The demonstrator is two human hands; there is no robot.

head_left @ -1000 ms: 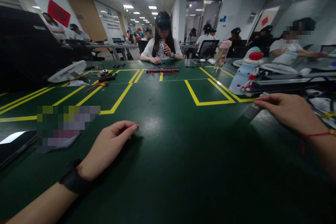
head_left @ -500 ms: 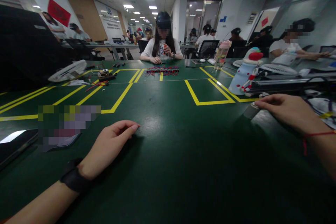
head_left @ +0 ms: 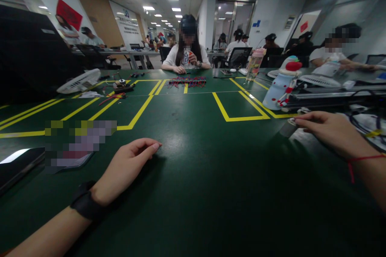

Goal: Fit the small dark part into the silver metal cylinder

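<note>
My right hand (head_left: 330, 130) pinches the top end of a small grey cylinder (head_left: 288, 129) between thumb and fingertips. The cylinder stands tilted, low at the table's right side; I cannot tell whether its base touches the surface. My left hand (head_left: 129, 166), with a black band on the wrist, hangs low over the green table (head_left: 211, 180) left of the middle. Its thumb and index finger are pressed together at the tips, and anything between them is too small to make out. Nearest to that hand lies a phone-like flat thing (head_left: 80, 160), partly blurred out.
A light-blue bottle (head_left: 276, 90) with a red top stands beyond my right hand, beside dark rails (head_left: 331, 98) and cables (head_left: 366, 122). Across the table a person (head_left: 187, 54) sits behind red-and-blue wired parts (head_left: 187, 81). A white fan (head_left: 80, 81) lies far left; yellow tape (head_left: 247, 119) marks the surface.
My hands and the grey cylinder stay almost where they were. The view has shifted very slightly, and my right hand sits a touch lower in it.
</note>
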